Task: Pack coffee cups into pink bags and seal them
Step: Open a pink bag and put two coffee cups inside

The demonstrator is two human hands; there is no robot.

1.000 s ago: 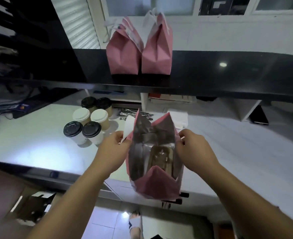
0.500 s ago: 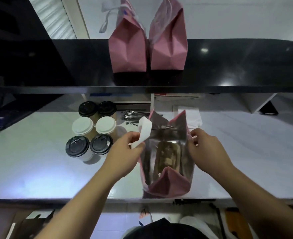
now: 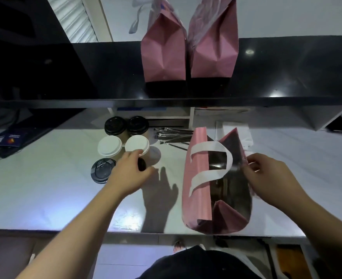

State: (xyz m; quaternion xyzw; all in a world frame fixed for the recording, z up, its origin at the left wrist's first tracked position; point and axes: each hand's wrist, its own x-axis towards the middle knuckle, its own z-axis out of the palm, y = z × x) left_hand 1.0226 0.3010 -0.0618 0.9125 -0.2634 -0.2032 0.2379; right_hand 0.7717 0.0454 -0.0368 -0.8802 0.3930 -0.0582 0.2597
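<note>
An open pink bag with white handles and a dark lining stands on the white counter near its front edge. My right hand grips the bag's right rim. My left hand is to the left of the bag, closed over a black-lidded coffee cup in the front row of a cup cluster. Another black-lidded cup stands beside it, two white-lidded cups behind, and two more black-lidded cups at the back.
Two closed pink bags stand side by side on the black upper shelf, which overhangs the back of the counter. A pile of dark wrapped sticks and white paper lie behind the open bag.
My left hand has let go of the bag's left rim and moved left onto a black-lidded cup. The bag now stands further right on the counter, held by my right hand alone.
</note>
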